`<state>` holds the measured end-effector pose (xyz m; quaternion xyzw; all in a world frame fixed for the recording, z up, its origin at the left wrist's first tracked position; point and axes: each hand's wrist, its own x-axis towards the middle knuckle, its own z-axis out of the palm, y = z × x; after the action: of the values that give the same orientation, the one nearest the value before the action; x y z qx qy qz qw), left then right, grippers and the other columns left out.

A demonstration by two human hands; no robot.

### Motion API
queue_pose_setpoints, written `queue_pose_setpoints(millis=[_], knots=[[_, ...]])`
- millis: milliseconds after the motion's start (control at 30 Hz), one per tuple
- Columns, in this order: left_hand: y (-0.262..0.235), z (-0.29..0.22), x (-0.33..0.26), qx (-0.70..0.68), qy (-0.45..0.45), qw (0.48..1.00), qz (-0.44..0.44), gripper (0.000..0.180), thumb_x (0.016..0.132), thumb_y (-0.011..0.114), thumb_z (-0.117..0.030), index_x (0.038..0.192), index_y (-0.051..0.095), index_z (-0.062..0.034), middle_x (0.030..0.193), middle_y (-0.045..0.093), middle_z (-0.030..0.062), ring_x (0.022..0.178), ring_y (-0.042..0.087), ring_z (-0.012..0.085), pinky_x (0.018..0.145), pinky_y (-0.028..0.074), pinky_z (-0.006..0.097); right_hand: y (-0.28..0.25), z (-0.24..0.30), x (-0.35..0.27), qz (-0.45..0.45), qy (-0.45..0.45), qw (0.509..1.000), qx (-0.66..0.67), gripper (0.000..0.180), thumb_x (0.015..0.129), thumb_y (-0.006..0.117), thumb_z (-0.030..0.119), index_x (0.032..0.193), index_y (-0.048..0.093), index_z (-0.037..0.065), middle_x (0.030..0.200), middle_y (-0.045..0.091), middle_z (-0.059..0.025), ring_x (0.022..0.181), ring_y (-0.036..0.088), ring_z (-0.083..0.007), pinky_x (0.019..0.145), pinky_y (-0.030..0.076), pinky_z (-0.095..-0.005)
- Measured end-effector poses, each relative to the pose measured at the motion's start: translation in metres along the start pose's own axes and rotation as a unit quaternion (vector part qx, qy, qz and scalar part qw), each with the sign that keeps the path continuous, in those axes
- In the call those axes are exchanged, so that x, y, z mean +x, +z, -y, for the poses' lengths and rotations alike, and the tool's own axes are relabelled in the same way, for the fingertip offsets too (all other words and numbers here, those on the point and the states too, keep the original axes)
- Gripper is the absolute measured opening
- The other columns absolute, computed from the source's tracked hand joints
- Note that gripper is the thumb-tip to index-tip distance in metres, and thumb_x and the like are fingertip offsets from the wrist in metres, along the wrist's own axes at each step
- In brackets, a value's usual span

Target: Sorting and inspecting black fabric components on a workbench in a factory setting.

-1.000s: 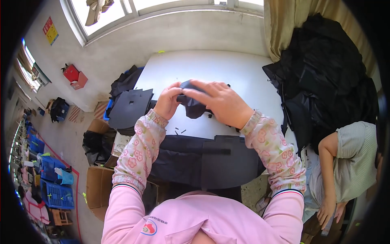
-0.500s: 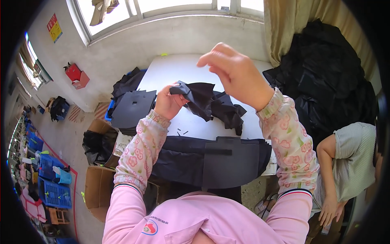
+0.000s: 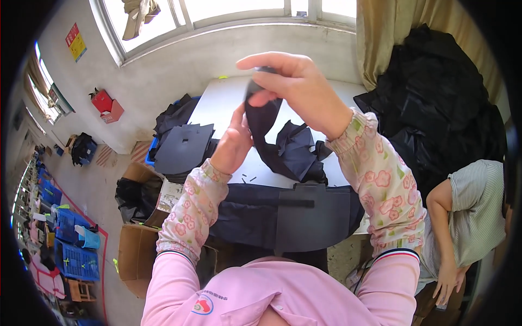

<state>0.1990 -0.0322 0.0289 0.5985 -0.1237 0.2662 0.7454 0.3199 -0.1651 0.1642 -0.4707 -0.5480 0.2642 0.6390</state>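
Above the white table [image 3: 223, 92] I hold a piece of black fabric [image 3: 262, 119] upright between my hands. My right hand [image 3: 299, 89] pinches its upper end between thumb and fingers, slightly blurred. Lower and to the left, my left hand [image 3: 235, 144] grips the side edge of the same piece, its fingertips partly hidden behind it. Just right of the held piece, crumpled black fabric [image 3: 298, 146] lies on the table. Nearest my body, a larger black cloth [image 3: 244, 212] hangs over the table's front edge, with a flat dark panel [image 3: 312, 223] on top.
A stack of dark panels [image 3: 182, 149] stands at the table's left, beside open cardboard boxes [image 3: 138, 252]. A big heap of black fabric [image 3: 435, 103] rises at the right. Close on my right sits another person [image 3: 473, 212]. Small dark scraps [image 3: 249, 178] lie on the table.
My right hand has come left and down onto the fabric, taking hold of its upper end. The piece has turned from lying sideways in my left hand to standing upright.
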Motion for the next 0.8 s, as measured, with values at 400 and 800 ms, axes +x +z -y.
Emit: queue_pose_setpoints(millis=[400, 800], knots=[[-0.026, 0.002, -0.005, 0.268, 0.13, 0.921, -0.25, 0.031, 0.092, 0.067, -0.004, 0.12, 0.059, 0.0022, 0.112, 0.068, 0.0062, 0.1, 0.062, 0.0118, 0.088, 0.049, 0.026, 0.023, 0.06, -0.005, -0.063, -0.482, 0.751, -0.446, 0.022, 0.077, 0.062, 0.003, 0.099, 0.064, 0.003, 0.089, 0.065, -0.0119, 0.083, 0.066, -0.0289, 0.072, 0.054, -0.0363], [-0.115, -0.062, -0.142, 0.436, -0.175, 0.878, -0.087, 0.013, 0.087, 0.069, -0.005, 0.094, 0.069, 0.005, 0.077, 0.066, -0.0003, 0.072, 0.056, 0.006, 0.067, 0.047, 0.024, -0.054, 0.109, -0.13, -0.109, -0.201, 0.881, -0.413, 0.013, 0.093, 0.058, 0.0, 0.104, 0.064, -0.002, 0.104, 0.064, -0.0068, 0.101, 0.058, -0.0119, 0.089, 0.042, -0.0235]])
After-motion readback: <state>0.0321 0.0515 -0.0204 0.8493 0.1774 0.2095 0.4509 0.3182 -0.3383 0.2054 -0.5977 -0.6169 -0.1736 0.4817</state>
